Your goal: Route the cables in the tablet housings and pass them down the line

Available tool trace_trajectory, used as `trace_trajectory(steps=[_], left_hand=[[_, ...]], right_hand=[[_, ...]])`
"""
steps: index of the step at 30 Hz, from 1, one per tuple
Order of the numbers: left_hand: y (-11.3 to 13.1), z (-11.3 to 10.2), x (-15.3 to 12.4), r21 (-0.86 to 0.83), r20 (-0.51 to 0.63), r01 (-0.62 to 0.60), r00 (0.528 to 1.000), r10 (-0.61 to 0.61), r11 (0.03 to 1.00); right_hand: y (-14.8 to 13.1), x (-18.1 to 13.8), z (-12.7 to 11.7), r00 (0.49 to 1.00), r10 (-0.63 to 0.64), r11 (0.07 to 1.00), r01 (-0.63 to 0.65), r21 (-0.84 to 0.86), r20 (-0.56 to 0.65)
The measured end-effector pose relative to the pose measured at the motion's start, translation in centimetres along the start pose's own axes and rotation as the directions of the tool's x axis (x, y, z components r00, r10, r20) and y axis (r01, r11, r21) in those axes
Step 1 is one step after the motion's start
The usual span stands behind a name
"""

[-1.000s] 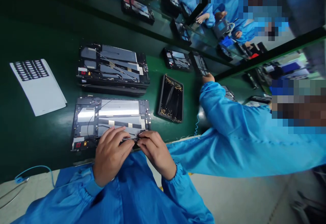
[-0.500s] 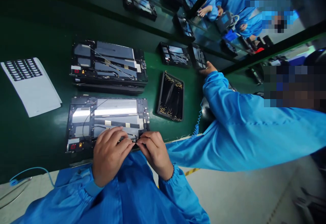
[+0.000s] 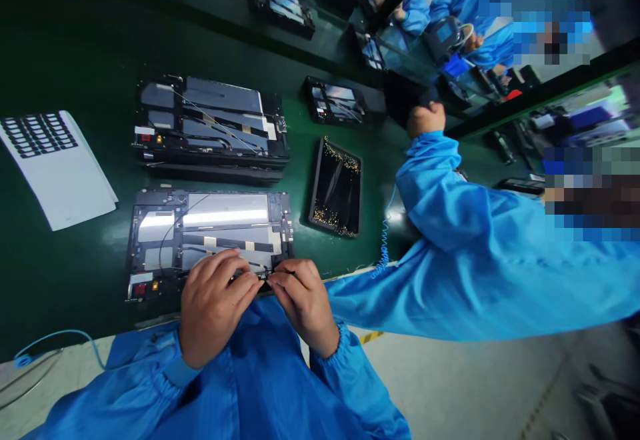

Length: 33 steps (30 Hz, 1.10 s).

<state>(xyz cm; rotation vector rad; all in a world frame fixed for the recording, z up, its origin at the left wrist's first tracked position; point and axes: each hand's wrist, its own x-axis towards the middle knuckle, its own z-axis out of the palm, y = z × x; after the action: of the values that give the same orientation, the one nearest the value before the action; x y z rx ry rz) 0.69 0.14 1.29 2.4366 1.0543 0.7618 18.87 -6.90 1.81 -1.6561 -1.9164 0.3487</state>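
An opened tablet body (image 3: pixel 225 210) with its batteries and flat cables exposed lies on the green bench in front of me. At its near right corner, my left hand (image 3: pixel 217 307) is closed, thumb and forefinger pinched at the edge. My right hand (image 3: pixel 305 303) pinches close beside it, the fingertips of both hands almost meeting. Whatever is between the fingers is too small to make out. A thin dark wire (image 3: pixel 167 240) curves over the left part of the tablet body. Behind it sits a stack of similar tablet bodies (image 3: pixel 210 117).
A black tray (image 3: pixel 360 193) of thin black cables with gold-coloured ends stands right of the tablet body. On the left lies a label sheet (image 3: pixel 80 187). A co-worker's hand (image 3: pixel 425 119) grips a dark object beside another tablet stack (image 3: pixel 335 101); their sleeve (image 3: pixel 440 260) reaches across the right.
The co-worker's hand has moved up and right, lifting a dark object from beside the rear stack. My hands keep the same pinch at the tablet's corner.
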Motion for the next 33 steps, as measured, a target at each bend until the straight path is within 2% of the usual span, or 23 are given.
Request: trace_trajectory(steps=[5,10,15,19,27,33], left_hand=[[-0.1,0.1,-0.1,-0.008,0.007,0.000,1.000,0.000,1.000],[-0.1,0.1,-0.1,0.000,0.005,-0.002,1.000,0.002,1.000],[-0.1,0.0,-0.1,0.019,-0.014,-0.008,1.000,0.008,1.000],[-0.1,0.1,-0.1,0.024,-0.043,-0.009,0.999,0.010,1.000],[-0.2,-0.2,0.2,0.011,-0.007,-0.025,1.000,0.025,1.000],[-0.5,-0.9,-0.2,-0.039,0.036,-0.039,0.999,0.040,0.998]], right_hand=[[-0.4,0.2,0.0,0.999,0.036,0.999,-0.035,0.013,-0.025],[-0.5,-0.2,0.7,0.995,0.017,1.000,-0.016,0.009,-0.098],[0.1,-1.8,1.4,0.977,-0.117,0.993,0.112,-0.039,-0.176],[0.4,-3.0,2.0,0.971,-0.197,0.969,0.172,-0.175,-0.134],[-0.5,-2.5,2.2,0.977,-0.117,0.981,0.085,-0.176,-0.178],[-0.3,-2.9,2.9,0.967,-0.173,0.967,0.130,-0.218,-0.190]])
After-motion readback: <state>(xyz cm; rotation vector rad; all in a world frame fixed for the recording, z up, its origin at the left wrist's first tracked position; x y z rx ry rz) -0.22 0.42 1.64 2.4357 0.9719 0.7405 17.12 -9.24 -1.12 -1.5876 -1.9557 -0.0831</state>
